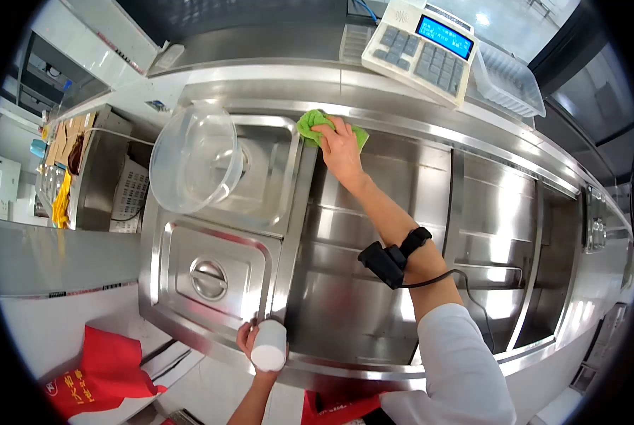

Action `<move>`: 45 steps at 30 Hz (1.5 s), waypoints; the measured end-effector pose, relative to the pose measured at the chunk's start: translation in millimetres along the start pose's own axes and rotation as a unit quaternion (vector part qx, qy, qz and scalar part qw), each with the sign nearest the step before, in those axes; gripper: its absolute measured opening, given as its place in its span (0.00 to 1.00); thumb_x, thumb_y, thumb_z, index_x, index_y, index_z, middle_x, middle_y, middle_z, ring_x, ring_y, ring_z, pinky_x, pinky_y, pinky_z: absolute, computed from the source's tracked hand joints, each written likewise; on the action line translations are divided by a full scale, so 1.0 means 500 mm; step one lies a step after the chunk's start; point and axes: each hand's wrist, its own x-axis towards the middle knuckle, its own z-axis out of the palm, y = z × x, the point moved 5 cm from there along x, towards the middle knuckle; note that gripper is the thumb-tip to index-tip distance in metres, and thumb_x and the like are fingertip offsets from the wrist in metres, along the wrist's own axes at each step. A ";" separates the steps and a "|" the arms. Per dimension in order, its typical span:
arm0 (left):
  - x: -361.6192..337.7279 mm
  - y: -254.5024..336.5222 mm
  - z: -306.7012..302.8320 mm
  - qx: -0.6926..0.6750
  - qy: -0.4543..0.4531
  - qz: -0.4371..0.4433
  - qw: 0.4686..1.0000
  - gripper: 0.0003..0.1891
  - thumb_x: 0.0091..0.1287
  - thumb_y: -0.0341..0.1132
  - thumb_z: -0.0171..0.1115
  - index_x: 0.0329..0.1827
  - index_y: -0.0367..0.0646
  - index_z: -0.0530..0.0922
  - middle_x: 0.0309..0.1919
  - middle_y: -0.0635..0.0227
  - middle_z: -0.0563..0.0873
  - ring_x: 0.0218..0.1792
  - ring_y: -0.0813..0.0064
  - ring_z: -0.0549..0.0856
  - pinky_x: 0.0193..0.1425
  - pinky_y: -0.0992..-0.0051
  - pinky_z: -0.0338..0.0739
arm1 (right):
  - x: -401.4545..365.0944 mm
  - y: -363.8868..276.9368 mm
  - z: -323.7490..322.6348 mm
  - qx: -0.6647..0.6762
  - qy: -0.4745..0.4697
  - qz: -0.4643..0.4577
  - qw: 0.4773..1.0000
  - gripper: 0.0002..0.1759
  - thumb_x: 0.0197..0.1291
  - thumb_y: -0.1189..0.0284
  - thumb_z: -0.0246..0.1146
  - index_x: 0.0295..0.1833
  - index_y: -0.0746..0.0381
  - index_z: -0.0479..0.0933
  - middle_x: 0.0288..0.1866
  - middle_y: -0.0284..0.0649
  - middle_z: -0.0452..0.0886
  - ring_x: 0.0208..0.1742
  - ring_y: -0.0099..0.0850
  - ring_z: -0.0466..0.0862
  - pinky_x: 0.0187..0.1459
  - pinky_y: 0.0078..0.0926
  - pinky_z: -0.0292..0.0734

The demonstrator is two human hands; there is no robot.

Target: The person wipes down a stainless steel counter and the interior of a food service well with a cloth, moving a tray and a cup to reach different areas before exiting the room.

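My right hand (pixel 342 152) is closed on a green cloth (pixel 310 127), pressing it on the steel rim at the back of the counter, near the corner of the open wells. Low in the view, my left hand (pixel 250 343) grips a white cylindrical container (pixel 269 346) at the front edge of the counter. Just behind it lies a steel lid with a round handle (pixel 208 280). To the left of the cloth, a clear plastic tub (pixel 193 159) rests on another steel lid (pixel 267 170).
A keypad device with a blue screen (pixel 422 53) stands at the back beside a clear plastic basket (pixel 508 78). Steel wells (pixel 374 283) with dividers stretch to the right. Red fabric (pixel 108 368) hangs at the lower left. A black device is strapped to my right arm.
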 end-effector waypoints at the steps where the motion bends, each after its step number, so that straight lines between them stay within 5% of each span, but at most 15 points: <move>1: -0.004 -0.006 0.002 0.002 -0.004 -0.004 1.000 0.33 0.49 0.39 0.71 0.58 0.41 0.68 0.59 0.56 0.63 0.61 0.53 0.68 0.64 0.60 0.68 | -0.023 -0.008 -0.007 0.020 0.001 -0.002 1.000 0.15 0.49 0.81 0.61 0.44 0.55 0.79 0.49 0.43 0.75 0.49 0.46 0.75 0.49 0.42 0.72; 9: -0.063 -0.079 0.032 -0.186 0.038 -0.081 0.979 0.35 0.46 0.31 0.68 0.60 0.38 0.65 0.61 0.53 0.63 0.62 0.55 0.65 0.66 0.60 0.62 | -0.342 -0.218 -0.071 0.158 -0.065 0.095 0.981 0.17 0.51 0.83 0.60 0.47 0.56 0.78 0.54 0.48 0.70 0.55 0.48 0.73 0.54 0.40 0.73; 13: -0.089 -0.126 0.048 -0.289 0.043 -0.110 0.950 0.33 0.54 0.26 0.65 0.65 0.35 0.63 0.64 0.55 0.66 0.64 0.57 0.67 0.68 0.62 0.63 | -0.541 -0.375 -0.130 0.225 -0.222 0.065 0.946 0.16 0.48 0.82 0.61 0.45 0.57 0.78 0.53 0.46 0.70 0.53 0.48 0.73 0.55 0.40 0.70; 16: -0.081 -0.147 -0.006 -0.420 0.062 -0.250 0.870 0.26 0.63 0.28 0.63 0.65 0.33 0.67 0.63 0.55 0.72 0.61 0.61 0.73 0.66 0.63 0.68 | -0.634 -0.505 -0.225 0.157 -0.295 0.021 0.942 0.16 0.50 0.78 0.62 0.47 0.55 0.78 0.56 0.44 0.70 0.54 0.45 0.72 0.54 0.39 0.70; 17: -0.068 -0.159 -0.048 -0.371 0.115 -0.190 0.902 0.16 0.66 0.31 0.62 0.54 0.31 0.77 0.50 0.58 0.83 0.49 0.67 0.81 0.55 0.67 0.76 | -0.661 -0.544 -0.248 0.125 -0.309 0.009 0.943 0.17 0.49 0.77 0.62 0.47 0.54 0.78 0.58 0.43 0.70 0.54 0.44 0.72 0.53 0.38 0.70; 20: -0.039 -0.223 -0.125 -0.341 0.146 -0.156 0.915 0.16 0.65 0.30 0.63 0.52 0.29 0.76 0.49 0.57 0.83 0.47 0.69 0.81 0.54 0.69 0.76 | -0.743 -0.602 -0.323 0.000 -0.275 -0.066 0.959 0.17 0.49 0.75 0.61 0.48 0.52 0.77 0.57 0.39 0.71 0.53 0.40 0.73 0.51 0.36 0.71; 23: -0.028 -0.300 -0.167 -0.125 0.171 -0.176 0.961 0.26 0.61 0.39 0.68 0.55 0.29 0.73 0.50 0.49 0.81 0.47 0.55 0.82 0.57 0.61 0.73 | -0.825 -0.528 -0.428 -0.110 -0.208 0.011 0.972 0.18 0.50 0.72 0.61 0.50 0.48 0.77 0.50 0.37 0.76 0.52 0.38 0.77 0.52 0.35 0.73; 26: -0.021 -0.330 -0.171 -0.118 0.155 -0.207 0.959 0.30 0.59 0.45 0.68 0.57 0.32 0.71 0.50 0.49 0.81 0.48 0.52 0.81 0.58 0.60 0.71 | -0.893 -0.398 -0.628 -0.229 -0.175 0.142 0.947 0.17 0.52 0.72 0.60 0.49 0.48 0.77 0.45 0.37 0.78 0.50 0.37 0.78 0.52 0.37 0.74; 30: -0.014 -0.336 -0.161 -0.081 0.119 -0.247 0.958 0.34 0.58 0.47 0.68 0.62 0.37 0.67 0.52 0.53 0.81 0.52 0.54 0.81 0.58 0.60 0.71 | -0.983 -0.301 -0.915 -0.454 -0.050 0.152 0.877 0.19 0.50 0.73 0.61 0.51 0.49 0.78 0.44 0.39 0.79 0.49 0.38 0.78 0.47 0.38 0.72; 32: -0.010 -0.355 -0.152 -0.057 0.106 -0.266 0.956 0.37 0.57 0.47 0.68 0.66 0.39 0.63 0.53 0.55 0.81 0.53 0.55 0.81 0.58 0.60 0.71 | -1.048 -0.216 -1.040 -0.517 -0.059 0.309 0.796 0.20 0.52 0.76 0.59 0.52 0.49 0.77 0.47 0.39 0.76 0.50 0.39 0.77 0.51 0.39 0.69; 35: 0.002 -0.400 -0.130 -0.077 0.103 -0.224 0.966 0.43 0.56 0.51 0.67 0.70 0.42 0.57 0.56 0.53 0.79 0.55 0.56 0.79 0.59 0.56 0.69 | -1.078 -0.179 -1.145 -0.522 0.072 0.330 0.784 0.17 0.54 0.77 0.57 0.50 0.51 0.76 0.45 0.40 0.74 0.48 0.42 0.75 0.50 0.40 0.70; 38: 0.009 -0.404 -0.130 -0.031 0.097 -0.251 0.963 0.43 0.54 0.51 0.69 0.68 0.38 0.59 0.58 0.51 0.77 0.57 0.53 0.77 0.61 0.57 0.69 | -1.064 -0.156 -1.138 -0.415 0.042 0.361 0.834 0.18 0.51 0.81 0.56 0.48 0.55 0.77 0.43 0.42 0.74 0.46 0.46 0.74 0.46 0.42 0.72; 40: -0.010 -0.362 -0.147 0.088 0.162 -0.258 0.948 0.44 0.54 0.51 0.69 0.68 0.38 0.59 0.60 0.49 0.73 0.61 0.50 0.73 0.62 0.54 0.68 | -1.042 -0.122 -1.134 -0.169 0.052 0.429 0.886 0.20 0.53 0.82 0.56 0.52 0.58 0.76 0.46 0.42 0.76 0.48 0.37 0.77 0.48 0.33 0.74; 42: -0.033 -0.272 -0.173 0.163 0.219 -0.255 0.928 0.43 0.54 0.50 0.68 0.69 0.37 0.60 0.62 0.47 0.67 0.66 0.47 0.65 0.64 0.51 0.66 | -0.998 -0.078 -1.109 0.107 0.106 0.477 0.866 0.22 0.56 0.82 0.57 0.57 0.59 0.73 0.48 0.39 0.78 0.48 0.30 0.78 0.48 0.26 0.74; 45: -0.092 -0.098 -0.114 0.007 0.233 -0.013 0.972 0.40 0.56 0.47 0.67 0.68 0.35 0.61 0.63 0.47 0.67 0.67 0.50 0.64 0.67 0.52 0.63 | -0.874 0.002 -1.049 0.367 0.144 0.490 0.777 0.23 0.59 0.81 0.56 0.61 0.60 0.71 0.47 0.36 0.80 0.45 0.28 0.80 0.48 0.24 0.75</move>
